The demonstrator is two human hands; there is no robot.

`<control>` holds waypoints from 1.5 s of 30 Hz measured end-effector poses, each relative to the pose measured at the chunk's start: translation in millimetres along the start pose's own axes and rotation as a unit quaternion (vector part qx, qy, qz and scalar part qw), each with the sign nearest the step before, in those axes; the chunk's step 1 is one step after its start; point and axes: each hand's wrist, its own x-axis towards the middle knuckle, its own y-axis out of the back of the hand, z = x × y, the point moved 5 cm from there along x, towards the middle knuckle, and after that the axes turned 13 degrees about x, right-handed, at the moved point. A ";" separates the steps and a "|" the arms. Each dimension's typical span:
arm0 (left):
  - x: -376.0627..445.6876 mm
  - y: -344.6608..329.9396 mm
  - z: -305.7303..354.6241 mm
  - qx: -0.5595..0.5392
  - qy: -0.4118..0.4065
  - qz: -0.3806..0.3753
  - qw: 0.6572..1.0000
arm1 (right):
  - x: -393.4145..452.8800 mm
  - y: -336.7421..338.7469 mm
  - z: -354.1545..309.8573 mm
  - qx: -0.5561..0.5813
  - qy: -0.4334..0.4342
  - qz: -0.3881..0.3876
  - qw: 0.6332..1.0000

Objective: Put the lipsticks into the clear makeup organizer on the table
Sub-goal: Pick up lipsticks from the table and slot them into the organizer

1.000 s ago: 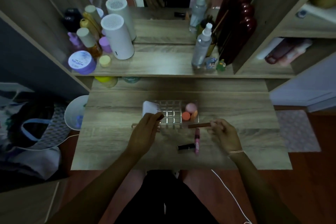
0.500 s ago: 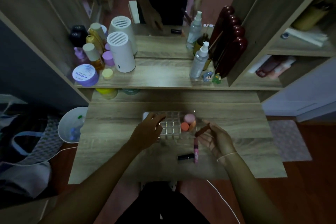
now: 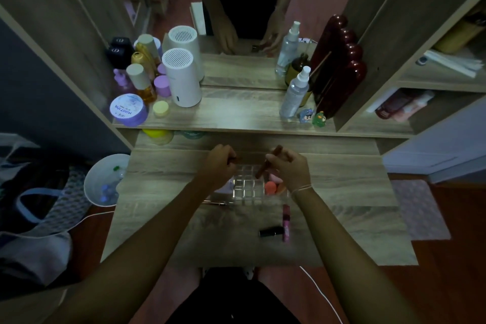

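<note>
The clear makeup organizer sits mid-table, its grid of small cells partly hidden by both hands. My right hand grips a long brown lipstick, tilted, its lower end over the grid's back cells. My left hand is closed over the organizer's left back corner, with a small dark lipstick just showing in its fingers. A black lipstick and a pink lipstick lie on the table in front of the organizer.
Orange and pink sponges fill the organizer's right side. A thin rose-gold stick lies at its left front. A white bin stands left of the table. Bottles and a white canister crowd the shelf behind.
Both hands moved up over the organizer's back. The brown lipstick went from lying level near the table to tilted steeply above the grid.
</note>
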 end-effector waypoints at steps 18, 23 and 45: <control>11.3 -16.7 -3.8 0.029 -0.014 -0.045 0.998 | 13.3 -30.3 16.5 -0.250 0.160 -0.064 0.953; 16.2 -20.1 -2.6 0.026 -0.020 -0.059 0.998 | 19.6 -35.1 29.3 -0.301 0.157 -0.091 0.936; 22.2 -35.7 -4.5 0.000 -0.027 -0.048 0.998 | 26.3 -36.9 38.9 -0.340 0.159 -0.114 0.920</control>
